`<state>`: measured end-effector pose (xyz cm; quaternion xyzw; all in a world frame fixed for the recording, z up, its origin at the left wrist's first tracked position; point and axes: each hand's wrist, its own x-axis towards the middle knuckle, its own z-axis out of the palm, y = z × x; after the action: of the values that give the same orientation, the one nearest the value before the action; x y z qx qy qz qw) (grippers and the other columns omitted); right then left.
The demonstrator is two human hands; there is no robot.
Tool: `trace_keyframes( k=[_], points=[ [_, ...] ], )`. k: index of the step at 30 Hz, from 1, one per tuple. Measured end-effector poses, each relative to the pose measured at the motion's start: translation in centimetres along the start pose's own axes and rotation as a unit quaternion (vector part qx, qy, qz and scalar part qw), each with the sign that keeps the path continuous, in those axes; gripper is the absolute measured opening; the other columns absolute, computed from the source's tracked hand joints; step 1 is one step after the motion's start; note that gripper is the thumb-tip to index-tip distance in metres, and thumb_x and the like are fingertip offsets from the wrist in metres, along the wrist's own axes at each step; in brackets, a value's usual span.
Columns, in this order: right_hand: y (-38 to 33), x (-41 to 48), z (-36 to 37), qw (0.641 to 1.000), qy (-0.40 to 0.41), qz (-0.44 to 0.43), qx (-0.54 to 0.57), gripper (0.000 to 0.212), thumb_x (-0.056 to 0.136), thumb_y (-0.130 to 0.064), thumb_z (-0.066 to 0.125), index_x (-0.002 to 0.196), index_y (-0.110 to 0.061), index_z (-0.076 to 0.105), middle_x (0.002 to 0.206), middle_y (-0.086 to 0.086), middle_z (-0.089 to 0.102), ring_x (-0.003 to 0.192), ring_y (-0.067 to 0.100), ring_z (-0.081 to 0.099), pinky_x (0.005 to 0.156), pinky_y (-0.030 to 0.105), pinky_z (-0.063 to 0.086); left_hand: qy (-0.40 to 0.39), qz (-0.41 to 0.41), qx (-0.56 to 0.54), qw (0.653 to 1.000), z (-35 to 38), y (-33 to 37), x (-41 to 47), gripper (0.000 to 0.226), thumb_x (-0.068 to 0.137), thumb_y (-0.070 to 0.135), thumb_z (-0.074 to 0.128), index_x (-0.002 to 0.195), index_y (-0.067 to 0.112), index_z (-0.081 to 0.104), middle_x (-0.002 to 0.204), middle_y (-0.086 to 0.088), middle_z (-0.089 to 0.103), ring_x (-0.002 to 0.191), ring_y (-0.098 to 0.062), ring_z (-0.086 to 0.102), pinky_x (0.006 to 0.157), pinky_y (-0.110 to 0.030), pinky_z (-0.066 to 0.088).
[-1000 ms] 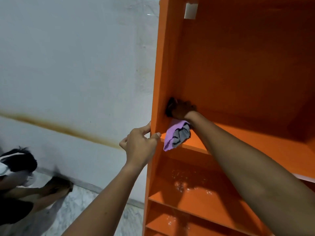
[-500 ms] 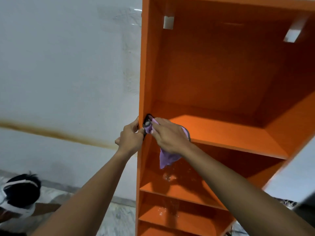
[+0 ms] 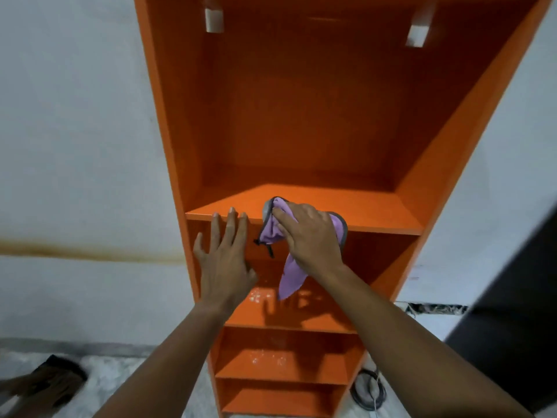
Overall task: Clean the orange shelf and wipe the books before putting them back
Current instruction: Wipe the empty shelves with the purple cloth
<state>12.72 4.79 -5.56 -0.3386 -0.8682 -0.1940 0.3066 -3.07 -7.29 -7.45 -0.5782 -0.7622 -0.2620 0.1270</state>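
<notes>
The tall orange shelf stands against a white wall, with no books on any board I can see. My right hand holds a purple cloth with grey edging against the front edge of the upper board; a tail of the cloth hangs below. My left hand is spread flat, fingers straight, its fingertips touching that same front edge to the left of the cloth. No books are in view.
Lower boards show wet, shiny spots. Two white brackets sit near the top of the shelf. A round grey object with a cord lies on the floor at the right. Another person's foot is at the bottom left.
My right hand slid the cloth from the shelf's left side panel rightwards along the upper board's front edge. My left hand let go of the side panel and opened flat.
</notes>
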Motion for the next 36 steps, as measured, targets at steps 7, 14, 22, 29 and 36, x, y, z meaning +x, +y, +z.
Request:
trace_keyframes(
  k=[7, 14, 22, 29, 36],
  points=[
    [10.3, -6.8, -3.7, 0.988, 0.034, 0.151, -0.014, 0.045, 0.105, -0.031, 0.039, 0.145, -0.016, 0.051, 0.130, 0.008, 0.060, 0.111, 0.032, 0.055, 0.091, 0.045, 0.042, -0.015, 0.030, -0.005, 0.999, 1.8, 9.0, 0.4, 0.102, 0.073, 0.022, 0.070, 0.160, 0.024, 0.017, 0.170, -0.005, 0.006, 0.156, -0.033, -0.004, 0.115, -0.067, 0.005],
    [12.5, -8.6, -3.8, 0.969, 0.093, 0.230, 0.023, 0.044, 0.103, -0.022, 0.037, 0.139, -0.009, 0.058, 0.126, 0.014, 0.064, 0.111, 0.036, 0.058, 0.096, 0.046, 0.044, -0.023, -0.007, -0.014, 1.000, 2.0, 11.3, 0.3, 0.098, 0.079, 0.029, 0.069, 0.161, 0.025, 0.013, 0.170, -0.004, 0.000, 0.155, -0.033, -0.011, 0.115, -0.068, 0.001],
    [8.8, -10.2, -4.0, 0.923, 0.220, 0.269, 0.168, 0.033, 0.101, -0.008, 0.046, 0.125, -0.011, 0.068, 0.122, 0.008, 0.067, 0.110, 0.024, 0.055, 0.094, 0.032, 0.046, -0.030, 0.006, -0.005, 1.000, 1.4, 11.4, -0.1, 0.105, 0.078, 0.031, 0.070, 0.161, 0.024, 0.007, 0.170, -0.005, -0.004, 0.155, -0.032, -0.013, 0.116, -0.067, -0.001],
    [5.2, -15.9, 1.5, 0.881, 0.071, 0.359, 0.301, 0.031, 0.108, -0.011, 0.045, 0.131, -0.005, 0.065, 0.136, 0.014, 0.061, 0.121, 0.027, 0.057, 0.100, 0.011, 0.038, -0.137, 0.007, 0.007, 0.991, 7.6, 10.0, -6.3, 0.109, 0.078, 0.031, 0.070, 0.161, 0.030, 0.001, 0.168, -0.008, -0.015, 0.155, -0.031, -0.014, 0.118, -0.063, 0.004],
    [9.2, -15.1, 8.6, 0.867, -0.157, 0.444, 0.165, 0.030, 0.101, -0.009, 0.051, 0.129, 0.000, 0.057, 0.141, 0.022, 0.046, 0.127, 0.039, 0.046, 0.098, 0.040, 0.041, -0.319, -0.104, -0.020, 0.942, 14.3, 6.5, -6.2, 0.095, 0.088, 0.047, 0.064, 0.161, 0.028, 0.005, 0.169, -0.010, -0.005, 0.155, -0.033, -0.010, 0.118, -0.064, 0.007]
  ],
)
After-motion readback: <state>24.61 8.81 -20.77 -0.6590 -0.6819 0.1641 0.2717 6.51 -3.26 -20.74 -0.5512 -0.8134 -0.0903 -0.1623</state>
